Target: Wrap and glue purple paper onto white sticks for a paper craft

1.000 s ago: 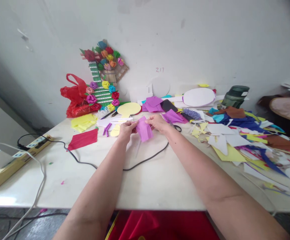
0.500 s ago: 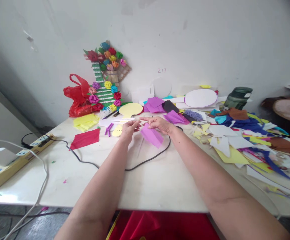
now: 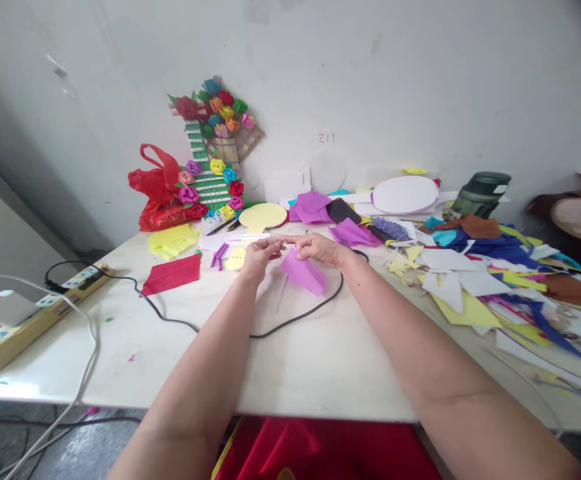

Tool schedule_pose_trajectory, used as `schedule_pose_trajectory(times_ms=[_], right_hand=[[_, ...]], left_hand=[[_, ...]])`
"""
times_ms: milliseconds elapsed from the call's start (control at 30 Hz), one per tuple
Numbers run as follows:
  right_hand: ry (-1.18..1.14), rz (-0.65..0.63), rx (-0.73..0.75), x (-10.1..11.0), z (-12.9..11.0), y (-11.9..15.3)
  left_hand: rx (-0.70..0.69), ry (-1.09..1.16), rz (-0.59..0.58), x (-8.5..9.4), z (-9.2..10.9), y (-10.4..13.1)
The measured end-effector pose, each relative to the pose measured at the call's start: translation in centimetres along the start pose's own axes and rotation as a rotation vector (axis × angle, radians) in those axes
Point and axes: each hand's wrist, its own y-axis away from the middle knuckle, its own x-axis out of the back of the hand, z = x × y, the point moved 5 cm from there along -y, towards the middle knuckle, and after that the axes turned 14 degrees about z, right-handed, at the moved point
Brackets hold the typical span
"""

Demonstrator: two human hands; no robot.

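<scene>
Above the middle of the table, my right hand (image 3: 315,248) pinches a sheet of purple paper (image 3: 305,272) that hangs below its fingers. My left hand (image 3: 261,259) is closed at the fingertips, close to my right index finger; whatever it grips is too small to make out. A thin white stick (image 3: 282,293) shows under the hands, left of the purple sheet. Just beyond my left hand lie small rolled purple paper pieces (image 3: 219,255) and a yellow paper cutout (image 3: 235,258).
A black cable (image 3: 300,319) loops across the table to a power strip (image 3: 45,313). Coloured paper scraps (image 3: 470,287) pile up at right, with a dark green bottle (image 3: 480,195) behind. Paper flowers (image 3: 223,110), a red bag (image 3: 157,190) and a yellow oval (image 3: 263,216) stand or lie at the back.
Both hands stay nearly in place, with slight finger movement. The purple sheet is still in my right hand. The view has shifted slightly.
</scene>
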Motion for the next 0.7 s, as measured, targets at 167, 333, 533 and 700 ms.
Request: schedule_pose_trajectory(times_ms=[167,333,533,700], right_hand=[[-0.004,-0.001,0.001,0.1,0.09,-0.03],[-0.007,-0.009,0.02,0.1,0.16,-0.01],[0.048,0.0,0.039,-0.04,0.04,0.13],[0.031,-0.012,0.031,-0.09,0.22,0.05]], left_hand=[[-0.01,-0.018,-0.019,-0.07,0.1,0.08],[0.003,-0.021,-0.006,-0.06,0.34,0.26],[-0.01,-0.02,0.03,0.01,0.4,0.32],[-0.006,-0.005,0.0,-0.03,0.13,0.16]])
